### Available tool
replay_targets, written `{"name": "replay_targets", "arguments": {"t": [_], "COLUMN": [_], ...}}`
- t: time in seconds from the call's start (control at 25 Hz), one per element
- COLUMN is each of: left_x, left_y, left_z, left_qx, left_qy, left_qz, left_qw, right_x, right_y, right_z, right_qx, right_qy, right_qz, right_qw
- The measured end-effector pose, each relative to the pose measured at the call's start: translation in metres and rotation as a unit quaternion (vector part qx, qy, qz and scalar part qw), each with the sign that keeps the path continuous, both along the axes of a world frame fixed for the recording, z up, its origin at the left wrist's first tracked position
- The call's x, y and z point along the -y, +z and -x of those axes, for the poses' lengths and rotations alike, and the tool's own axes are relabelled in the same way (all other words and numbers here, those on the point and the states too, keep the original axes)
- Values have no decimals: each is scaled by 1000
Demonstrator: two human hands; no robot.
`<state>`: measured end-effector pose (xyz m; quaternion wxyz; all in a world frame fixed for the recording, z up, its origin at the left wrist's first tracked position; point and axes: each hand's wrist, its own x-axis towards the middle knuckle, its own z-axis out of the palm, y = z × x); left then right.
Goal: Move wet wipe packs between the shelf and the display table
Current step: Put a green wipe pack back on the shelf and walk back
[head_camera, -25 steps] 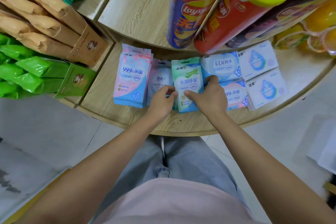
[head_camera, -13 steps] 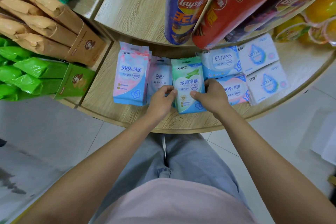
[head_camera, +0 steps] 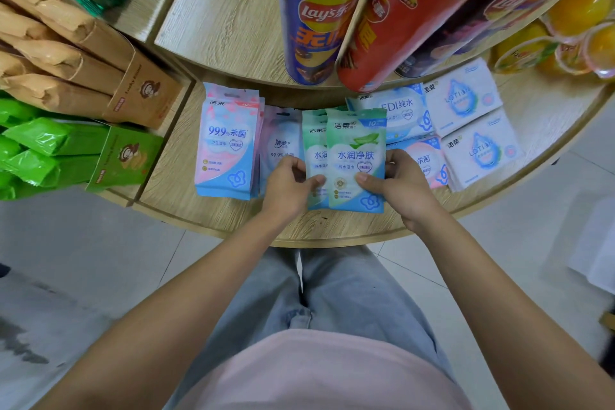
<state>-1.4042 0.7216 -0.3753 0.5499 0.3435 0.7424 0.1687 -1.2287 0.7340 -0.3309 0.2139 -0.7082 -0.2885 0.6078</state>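
Both hands are busy at the front of the round wooden worktop (head_camera: 233,225): right hand (head_camera: 404,188) pinches the front green wipe pack (head_camera: 356,156) by its lower right side, thumb on the face; left hand (head_camera: 288,188) grips the second green pack (head_camera: 314,156), overlapped just behind. Front pack's upright, mint fading to blue, w/ aloe leaf pic, blue Chinese text, flower logo at btm corner. Pink-blue 99.9% pack (head_camera: 228,143) stands to the left, lilac pack (head_camera: 281,140) between.
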Motion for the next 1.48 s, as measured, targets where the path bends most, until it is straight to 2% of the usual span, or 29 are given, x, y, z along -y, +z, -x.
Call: {"name": "replay_targets", "arguments": {"t": [0.16,0.32,0.48,0.72,0.84,1.0,1.12,1.24,1.4,1.48], "left_x": [4,13,21,24,22,27,50,96,182,235], "left_y": [7,9,17,59,78,93,104,116,132,139], "left_z": [9,26,40,62,56,12,-49,-123,-228,-282], "left_qx": [-46,37,56,112,184,222,259,302,330,334], "left_qy": [-3,-24,-51,-66,-116,-276,-385,-480,-586,-619], "left_qz": [-16,-12,-53,-121,-117,-104,-74,-43,-11,-1], "left_qw": [999,999,996,984,969,929,882,822,740,711], "right_x": [5,13,26,70,116,199,274,346,431,479], "right_y": [5,7,12,35,48,57,64,68,69,75], "right_z": [-12,-11,-5,6,11,8,-3,-14,-36,-63], "right_qx": [-26,-46,-57,-59,-50,-20,12,38,71,87], "right_qy": [-12,-27,-61,-170,-255,-405,-525,-632,-731,-761], "right_qz": [-46,-65,-99,-158,-181,-189,-190,-191,-180,-181], "right_qw": [999,996,992,971,949,895,830,750,655,618]}}
